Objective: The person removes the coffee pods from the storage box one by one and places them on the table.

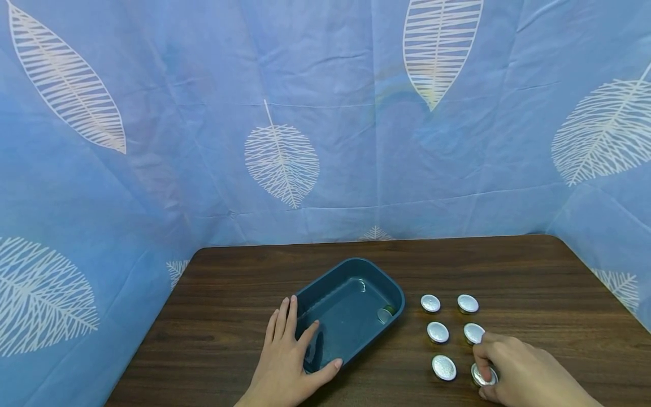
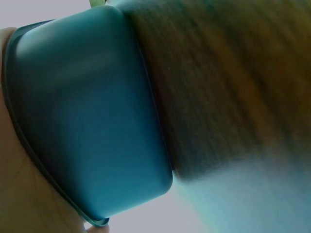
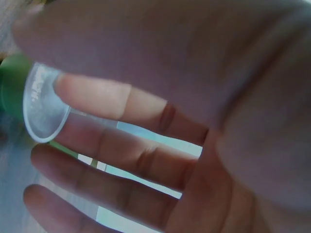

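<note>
A blue-green rectangular tray [image 1: 356,265] stands slantwise on the table. My left hand [image 1: 290,362] rests spread over its near left corner, fingers and thumb laid across the rim; the left wrist view shows the tray's outer wall [image 2: 92,111] beside that hand. At the near right, my right hand [image 1: 519,362] pinches a coffee capsule [image 1: 478,379], with the index fingertip over its pale lid [image 3: 41,111] and the thumb at its side. Its body [image 3: 12,87] looks green. Inside the tray, another capsule [image 1: 385,314] lies on its side against the right wall.
Several more capsules stand lid up in two columns right of the tray, among them a far left one [image 1: 430,303], a far right one [image 1: 467,304] and a near left one [image 1: 444,368]. Behind the dark wooden table [image 1: 244,277] hangs a blue leaf-patterned cloth [image 1: 346,169].
</note>
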Available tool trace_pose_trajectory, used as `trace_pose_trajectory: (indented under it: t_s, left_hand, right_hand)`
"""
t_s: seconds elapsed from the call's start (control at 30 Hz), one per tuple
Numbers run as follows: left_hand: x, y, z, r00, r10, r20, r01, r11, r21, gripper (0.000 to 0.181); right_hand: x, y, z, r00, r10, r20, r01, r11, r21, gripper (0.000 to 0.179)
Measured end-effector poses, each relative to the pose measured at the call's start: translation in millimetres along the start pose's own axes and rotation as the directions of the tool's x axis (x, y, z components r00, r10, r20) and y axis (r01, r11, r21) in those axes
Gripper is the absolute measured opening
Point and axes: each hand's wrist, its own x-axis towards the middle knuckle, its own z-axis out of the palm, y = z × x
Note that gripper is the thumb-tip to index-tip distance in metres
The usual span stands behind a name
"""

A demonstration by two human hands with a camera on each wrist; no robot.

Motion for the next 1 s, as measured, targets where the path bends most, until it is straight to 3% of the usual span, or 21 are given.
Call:
trace_pose_trajectory:
  t_s: [0.23,0.47,0.77,0.87,1.0]
  left_hand:
    - [-1.0,0.7,1.3,1.000,-0.008,-0.018,0.009,1.000,0.014,0.085]
    - [-1.4,1.6,-0.1,1.000,-0.009,-0.010,0.009,1.000,0.013,0.085]
    - [-0.7,1.6,-0.8,1.000,0.000,-0.029,0.000,1.000,0.007,0.084]
    - [-0.4,1.8,-1.5,1.000,-0.008,-0.012,0.008,1.000,0.003,0.084]
    - [-0.5,0.8,-1.4,1.000,-0.006,0.009,0.006,1.000,0.000,0.083]
  right_hand:
    - [2.2,-1,0,0.998,0.066,0.007,-0.066,0.998,-0.011,0.044]
    - [2.4,1,0,0.997,0.075,-0.007,-0.075,0.997,-0.012,0.045]
    - [0.1,-2,-9,0.996,0.083,-0.017,-0.084,0.993,-0.083,0.042]
    - [-0.7,-7,-13,0.996,0.074,-0.040,-0.077,0.995,-0.070,0.037]
    - [-2.0,-19,-17,0.991,0.045,-0.126,-0.051,0.998,-0.047,0.033]
